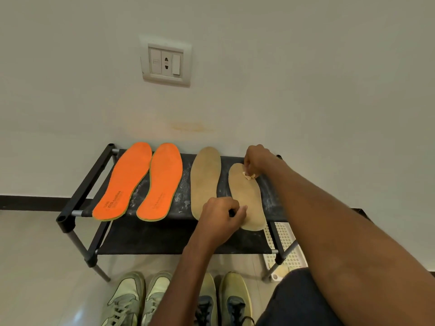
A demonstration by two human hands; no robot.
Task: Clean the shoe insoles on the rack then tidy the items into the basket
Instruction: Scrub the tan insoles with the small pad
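insoles number four on the rack's [273, 203] top shelf, two orange [143, 182] at its left end and two tan at its right, and the right hand [255, 161] pinches a crumpled wipe [249, 176] on the toe of the rightmost tan insole [247, 198] while the left hand [221, 216], fingers curled, pins its heel at the front edge. cleaning looks to be in hand; next likely calls for wiping toward the heel. two pairs of shoes [141, 300] stand below, one basket [286, 241] beside the rack's right end.

On the black rack [181, 203] lie two orange insoles [138, 182] and two tan insoles [247, 198]; the right hand [256, 161] pinches a crumpled wipe [249, 175] against the rightmost one, whose heel edge the left hand [221, 215] holds.
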